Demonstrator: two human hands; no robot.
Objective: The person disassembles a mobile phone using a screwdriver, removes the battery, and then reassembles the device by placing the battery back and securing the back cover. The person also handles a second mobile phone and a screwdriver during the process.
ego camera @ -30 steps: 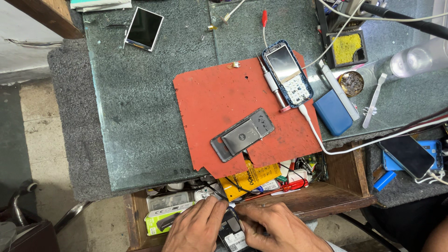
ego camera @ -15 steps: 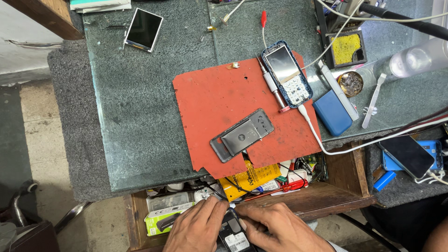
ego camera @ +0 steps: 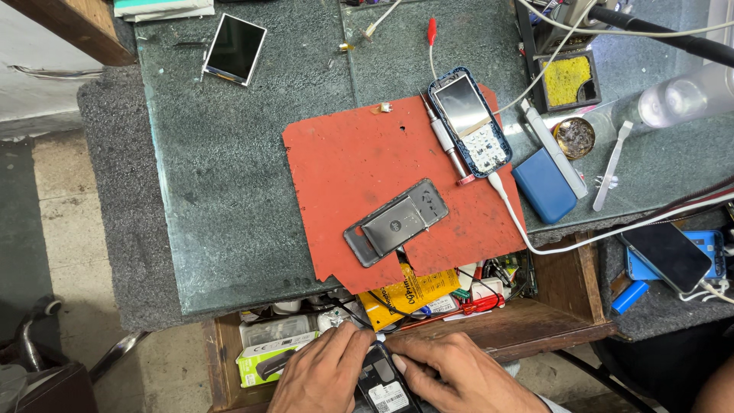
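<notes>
Both hands, left hand (ego camera: 325,375) and right hand (ego camera: 455,378), close on the black phone (ego camera: 382,386); press evenly with 2 thumbs, keeping it steady over the drawer (ego camera: 535,325)

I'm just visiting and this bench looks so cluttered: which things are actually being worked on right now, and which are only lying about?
In hand:
- left hand and right hand, both gripping the small black device over the open drawer

Lying about:
- grey phone back on the red mat
- blue keypad phone
- loose screen
- blue case
- yellow sponge
- white tweezers
</notes>
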